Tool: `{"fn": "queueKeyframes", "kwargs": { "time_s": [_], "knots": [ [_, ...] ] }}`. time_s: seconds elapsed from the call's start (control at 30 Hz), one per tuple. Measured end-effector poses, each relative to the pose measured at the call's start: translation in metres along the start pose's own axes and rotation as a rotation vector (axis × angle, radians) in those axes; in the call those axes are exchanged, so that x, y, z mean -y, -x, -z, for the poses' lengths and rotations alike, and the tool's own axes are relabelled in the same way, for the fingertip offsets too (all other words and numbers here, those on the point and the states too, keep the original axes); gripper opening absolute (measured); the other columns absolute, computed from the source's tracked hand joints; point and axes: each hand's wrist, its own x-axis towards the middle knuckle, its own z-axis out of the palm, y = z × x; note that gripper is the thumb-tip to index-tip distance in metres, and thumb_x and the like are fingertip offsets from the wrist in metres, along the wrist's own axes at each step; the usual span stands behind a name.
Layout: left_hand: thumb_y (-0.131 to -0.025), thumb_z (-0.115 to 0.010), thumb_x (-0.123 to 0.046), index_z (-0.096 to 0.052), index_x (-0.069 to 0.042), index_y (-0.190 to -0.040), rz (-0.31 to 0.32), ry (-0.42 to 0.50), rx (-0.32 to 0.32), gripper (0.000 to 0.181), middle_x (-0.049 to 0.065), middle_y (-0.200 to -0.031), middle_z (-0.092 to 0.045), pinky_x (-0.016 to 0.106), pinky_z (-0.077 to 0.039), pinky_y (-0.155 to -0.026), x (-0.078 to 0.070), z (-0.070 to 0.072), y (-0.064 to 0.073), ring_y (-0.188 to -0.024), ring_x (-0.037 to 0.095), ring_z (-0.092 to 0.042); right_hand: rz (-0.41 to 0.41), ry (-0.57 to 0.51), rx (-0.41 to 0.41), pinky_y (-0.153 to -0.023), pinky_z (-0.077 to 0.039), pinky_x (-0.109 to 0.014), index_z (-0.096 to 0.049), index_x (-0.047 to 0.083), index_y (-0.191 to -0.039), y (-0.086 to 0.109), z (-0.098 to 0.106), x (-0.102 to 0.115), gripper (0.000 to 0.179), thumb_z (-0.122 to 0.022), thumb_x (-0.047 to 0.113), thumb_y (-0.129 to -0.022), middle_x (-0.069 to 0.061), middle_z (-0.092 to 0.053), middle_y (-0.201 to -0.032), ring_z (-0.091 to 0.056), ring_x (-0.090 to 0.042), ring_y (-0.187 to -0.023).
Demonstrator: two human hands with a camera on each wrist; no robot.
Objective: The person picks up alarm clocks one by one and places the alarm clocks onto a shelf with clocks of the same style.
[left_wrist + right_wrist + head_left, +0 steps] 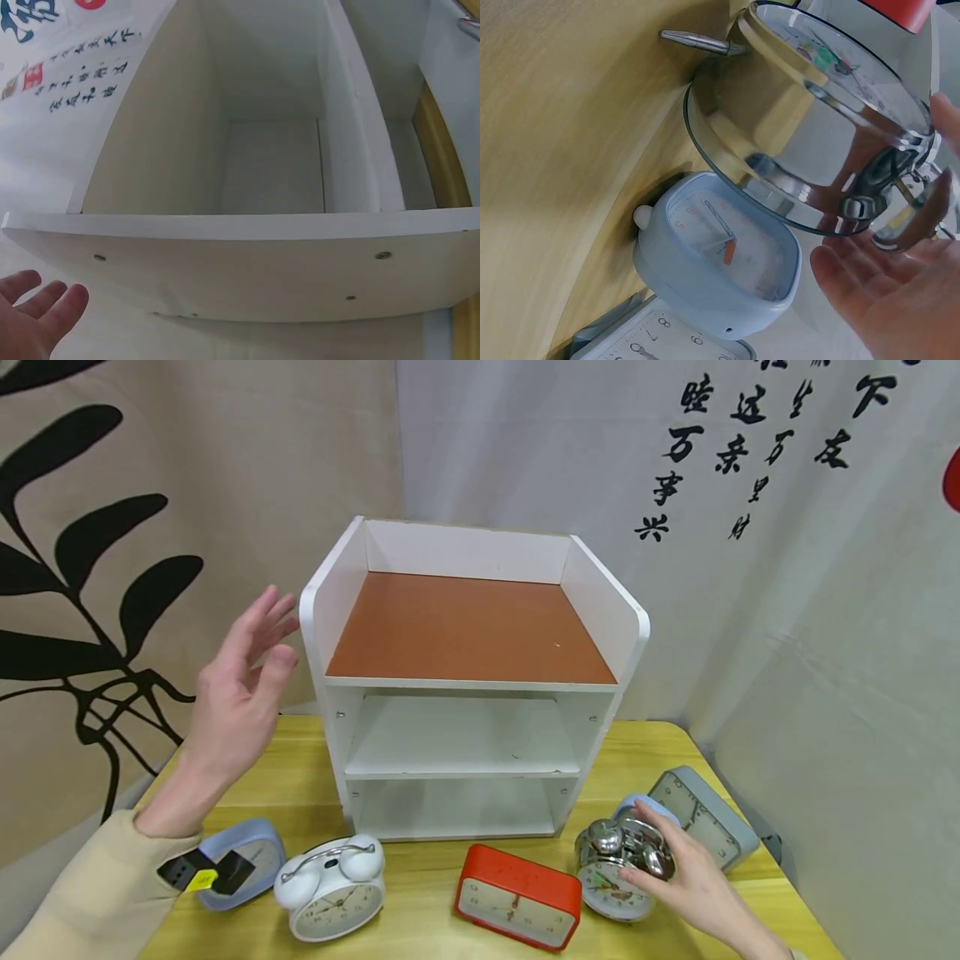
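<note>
A silver twin-bell alarm clock (611,887) stands on the right part of the table. My right hand (693,881) grips it near the bells, thumb at the front by the dial and fingers behind. The right wrist view shows its shiny case (780,112) close up, between the thumb and the fingers. My left hand (242,697) is raised beside the left wall of a white shelf unit (465,772), fingers spread and holding nothing. In the left wrist view its fingertips (67,306) are beside the shelf's side panel (247,270).
Right of the silver clock are a light blue clock (712,247) and a grey rectangular clock (705,818). A red clock (517,897), a white twin-bell clock (333,889) and another blue clock (247,864) stand along the front. The shelf has a brown top (472,627).
</note>
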Motion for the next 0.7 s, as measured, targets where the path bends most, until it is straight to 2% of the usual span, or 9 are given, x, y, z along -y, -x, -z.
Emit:
{"fn": "queueKeyframes", "kwargs": {
  "time_s": [0.2,0.33,0.47,0.7],
  "knots": [
    [-0.111,-0.053,-0.025,-0.034,-0.034,-0.164,-0.002,0.017,-0.001,0.058,-0.003,-0.168,-0.044,0.014,-0.047,-0.115,-0.005,-0.005,-0.011,-0.151,0.013,-0.048,-0.048,-0.051,0.046,-0.089,-0.064,-0.039,-0.049,0.011,-0.155,-0.002,-0.001,-0.001,0.088,-0.09,0.04,-0.082,-0.012,-0.068,-0.142,-0.07,-0.036,-0.12],
    [-0.11,-0.054,-0.026,-0.035,-0.032,-0.164,-0.014,0.02,-0.014,0.058,-0.002,-0.168,-0.044,0.018,-0.046,-0.119,-0.008,-0.008,-0.016,-0.153,0.018,-0.047,-0.064,-0.083,0.071,-0.085,-0.063,-0.029,-0.051,0.011,-0.153,-0.003,-0.003,-0.001,0.088,-0.091,0.041,-0.08,-0.01,-0.071,-0.137,-0.072,-0.024,-0.113],
    [-0.11,-0.054,-0.028,-0.036,-0.033,-0.164,-0.013,0.036,-0.012,0.057,-0.002,-0.169,-0.044,0.018,-0.047,-0.119,-0.01,-0.01,-0.02,-0.153,0.021,-0.047,-0.064,-0.099,0.067,-0.086,-0.061,-0.026,-0.052,0.011,-0.152,-0.004,-0.006,-0.003,0.088,-0.092,0.039,-0.079,-0.007,-0.073,-0.133,-0.071,-0.016,-0.111],
    [-0.11,-0.055,-0.03,-0.041,-0.033,-0.161,-0.001,0.03,-0.01,0.053,-0.006,-0.166,-0.047,0.007,-0.049,-0.109,-0.009,-0.011,-0.03,-0.15,0.022,-0.05,-0.083,-0.119,0.063,-0.086,-0.06,-0.027,-0.055,0.015,-0.149,-0.005,-0.01,-0.005,0.085,-0.094,0.038,-0.077,-0.004,-0.074,-0.132,-0.069,-0.012,-0.111]
  ]
}}
